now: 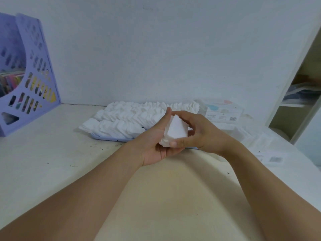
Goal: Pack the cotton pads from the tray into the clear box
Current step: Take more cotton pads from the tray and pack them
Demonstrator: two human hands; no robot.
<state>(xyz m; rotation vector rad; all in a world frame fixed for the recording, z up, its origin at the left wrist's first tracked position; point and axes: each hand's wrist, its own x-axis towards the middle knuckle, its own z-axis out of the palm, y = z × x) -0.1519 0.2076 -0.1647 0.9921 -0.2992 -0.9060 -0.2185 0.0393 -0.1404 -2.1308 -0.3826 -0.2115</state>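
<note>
While a stack of pads [175, 132] is held between left hand [157, 145] and right hand [199, 132] above the tray's near edge [111, 138], squaring appears under way; transfer to the clear box [221, 110] at the desk's far right is judged next.

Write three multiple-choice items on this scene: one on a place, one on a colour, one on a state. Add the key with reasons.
1. Where is the clear box?
A. right of the tray, by the wall
B. inside the file rack
C. in the left hand

2. What colour is the file rack?
A. red
B. purple
C. black

3. What are the hands doing?
A. resting flat on the desk
B. both holding a stack of pads
C. lifting the tray

Key: 1 A, it sits past the right end of the tray. 2 B, its walls are purple. 3 B, the left hand and right hand hold the stack of pads between them.
</note>
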